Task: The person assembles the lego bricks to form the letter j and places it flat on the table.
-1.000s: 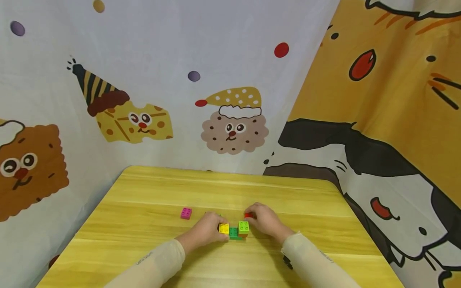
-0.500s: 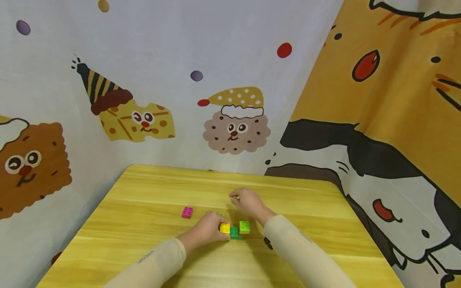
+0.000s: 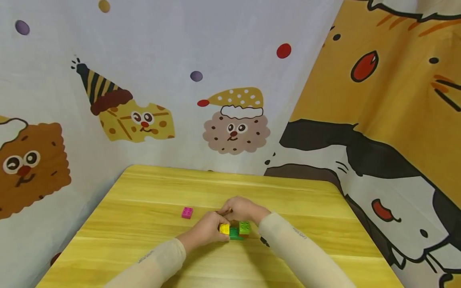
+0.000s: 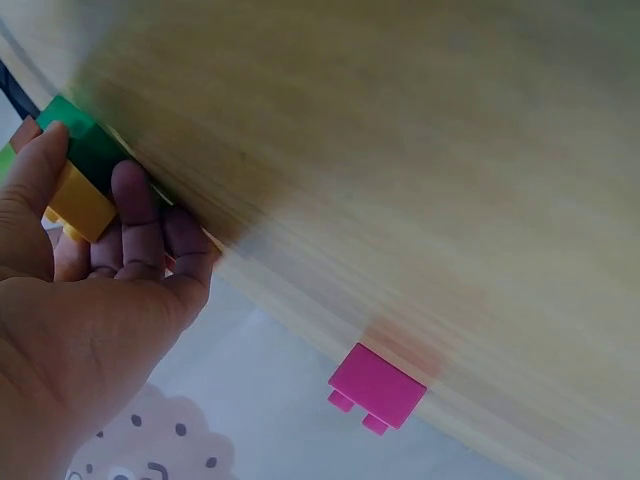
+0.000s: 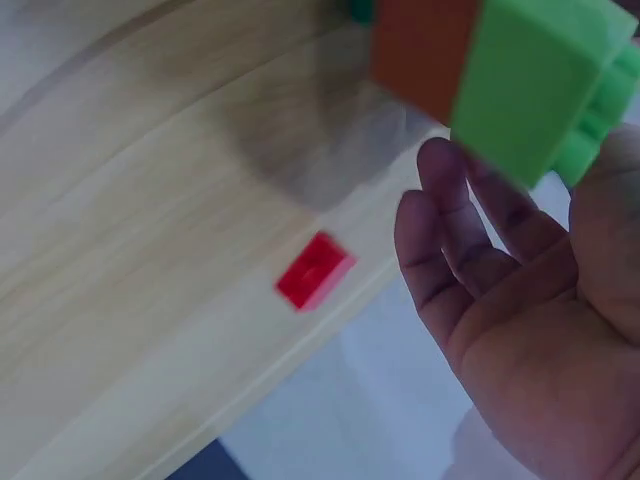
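Note:
My left hand (image 3: 206, 229) grips a joined set of toy building bricks between thumb and fingers. The set has a yellow brick (image 3: 224, 229) at the left, dark green bricks (image 3: 234, 233) in the middle and a light green brick (image 3: 244, 227) at the right. An orange brick (image 5: 425, 55) sits against the light green one in the right wrist view. Just behind the set, my right hand (image 3: 241, 208) bends its fingers close to the left fingertips. The light green brick hides its thumb and index finger in the right wrist view, so any hold is unclear.
A loose pink brick (image 3: 187, 212) lies on the wooden table (image 3: 151, 192), left of the hands. The right wrist view has a loose red brick (image 5: 315, 270) on the table, hidden in the head view. A printed cloth (image 3: 162, 60) hangs behind the table.
My right hand has left the red brick, swung left past the back of the joined bricks and come down beside the left fingers. The left hand keeps its grip and place.

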A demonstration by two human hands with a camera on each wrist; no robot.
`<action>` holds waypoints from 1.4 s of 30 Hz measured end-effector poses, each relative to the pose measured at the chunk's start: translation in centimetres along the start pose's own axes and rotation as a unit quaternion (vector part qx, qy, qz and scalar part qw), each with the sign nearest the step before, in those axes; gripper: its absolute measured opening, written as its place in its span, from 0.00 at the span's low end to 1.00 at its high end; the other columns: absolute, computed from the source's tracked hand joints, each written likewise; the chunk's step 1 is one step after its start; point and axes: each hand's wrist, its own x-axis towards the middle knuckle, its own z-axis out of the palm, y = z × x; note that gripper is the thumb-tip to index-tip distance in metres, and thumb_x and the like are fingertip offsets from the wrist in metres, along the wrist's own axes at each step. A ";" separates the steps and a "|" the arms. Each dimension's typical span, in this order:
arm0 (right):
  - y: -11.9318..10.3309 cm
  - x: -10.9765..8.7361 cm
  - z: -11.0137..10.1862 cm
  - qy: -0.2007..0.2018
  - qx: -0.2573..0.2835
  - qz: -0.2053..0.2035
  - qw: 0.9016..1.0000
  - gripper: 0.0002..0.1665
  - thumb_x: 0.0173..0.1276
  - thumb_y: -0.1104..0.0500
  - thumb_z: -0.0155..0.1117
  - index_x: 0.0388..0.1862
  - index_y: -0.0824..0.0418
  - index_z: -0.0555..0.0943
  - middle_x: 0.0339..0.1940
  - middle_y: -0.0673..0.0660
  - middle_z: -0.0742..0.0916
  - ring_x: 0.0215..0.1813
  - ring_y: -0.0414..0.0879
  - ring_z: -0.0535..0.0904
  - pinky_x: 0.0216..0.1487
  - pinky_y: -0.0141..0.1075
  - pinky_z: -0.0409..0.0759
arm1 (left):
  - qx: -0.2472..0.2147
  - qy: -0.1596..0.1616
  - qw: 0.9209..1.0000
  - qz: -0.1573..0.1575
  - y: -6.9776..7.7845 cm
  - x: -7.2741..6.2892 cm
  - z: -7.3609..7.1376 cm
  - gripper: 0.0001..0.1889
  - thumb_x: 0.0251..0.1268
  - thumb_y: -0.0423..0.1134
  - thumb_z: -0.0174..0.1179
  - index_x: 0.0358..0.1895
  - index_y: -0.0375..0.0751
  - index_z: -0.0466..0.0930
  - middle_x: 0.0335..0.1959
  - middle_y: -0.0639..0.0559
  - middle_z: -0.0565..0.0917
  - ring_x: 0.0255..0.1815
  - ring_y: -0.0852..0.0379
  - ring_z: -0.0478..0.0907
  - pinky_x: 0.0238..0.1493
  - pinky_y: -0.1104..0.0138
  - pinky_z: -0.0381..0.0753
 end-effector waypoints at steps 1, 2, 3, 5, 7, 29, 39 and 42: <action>0.4 -0.2 0.0 0.009 -0.002 0.003 1.000 0.12 0.67 0.58 0.70 0.48 0.48 0.89 0.47 0.42 0.87 0.48 0.37 0.81 0.47 0.31 0.80 | 0.000 -0.001 1.000 0.000 0.0 0.0 0.0 0.15 0.50 0.40 0.77 0.42 0.40 0.89 0.36 0.59 0.87 0.26 0.69 0.72 0.27 0.74 0.77; 0.7 -0.3 0.0 0.017 -0.003 0.009 1.000 0.11 0.65 0.57 0.72 0.46 0.49 0.89 0.46 0.42 0.87 0.47 0.38 0.81 0.47 0.31 0.80 | 0.001 -0.003 1.000 -0.001 0.0 -0.1 -0.1 0.15 0.51 0.40 0.77 0.42 0.41 0.89 0.34 0.60 0.87 0.25 0.69 0.72 0.26 0.74 0.77; 1.1 -0.5 0.0 0.025 -0.006 0.013 1.000 0.10 0.64 0.56 0.73 0.44 0.50 0.89 0.44 0.42 0.87 0.45 0.38 0.81 0.46 0.32 0.80 | 0.001 -0.003 1.000 -0.001 0.0 -0.1 -0.1 0.14 0.51 0.40 0.77 0.41 0.42 0.89 0.32 0.61 0.86 0.24 0.69 0.71 0.25 0.74 0.76; 2.0 -1.0 -0.1 0.038 -0.014 0.026 0.999 0.08 0.63 0.55 0.74 0.41 0.51 0.89 0.42 0.43 0.87 0.43 0.39 0.81 0.45 0.34 0.80 | 0.000 -0.003 1.000 -0.005 0.1 -0.1 0.0 0.12 0.50 0.40 0.77 0.38 0.44 0.89 0.27 0.64 0.83 0.25 0.69 0.72 0.25 0.74 0.77; 3.0 -1.6 -0.1 0.049 -0.020 0.046 0.998 0.07 0.62 0.53 0.75 0.38 0.51 0.88 0.38 0.43 0.86 0.40 0.39 0.80 0.43 0.35 0.80 | -0.004 -0.003 1.000 -0.013 0.1 -0.1 0.1 0.11 0.49 0.39 0.78 0.37 0.45 0.89 0.24 0.66 0.81 0.24 0.68 0.72 0.25 0.73 0.77; 10.5 -9.0 1.4 0.146 0.099 0.061 0.982 0.12 0.60 0.56 0.76 0.42 0.53 0.85 0.40 0.44 0.86 0.42 0.40 0.81 0.45 0.38 0.81 | -0.003 0.007 0.999 -0.041 0.2 -0.3 -0.1 0.16 0.47 0.39 0.79 0.41 0.41 0.89 0.27 0.63 0.82 0.26 0.65 0.74 0.27 0.72 0.78; 7.6 -9.2 0.8 0.197 0.100 0.046 0.974 0.08 0.65 0.51 0.72 0.41 0.47 0.83 0.39 0.39 0.84 0.43 0.40 0.79 0.44 0.39 0.79 | -0.003 0.003 0.999 -0.047 0.3 -0.2 0.1 0.16 0.47 0.39 0.79 0.41 0.41 0.89 0.26 0.64 0.82 0.26 0.65 0.74 0.27 0.72 0.78; 6.0 -9.5 0.1 0.193 0.132 0.016 0.972 0.09 0.64 0.50 0.72 0.42 0.46 0.84 0.40 0.38 0.85 0.44 0.39 0.80 0.46 0.39 0.80 | -0.008 0.000 0.999 -0.049 0.4 -0.2 0.1 0.16 0.47 0.39 0.79 0.42 0.41 0.89 0.27 0.63 0.82 0.26 0.65 0.75 0.27 0.72 0.78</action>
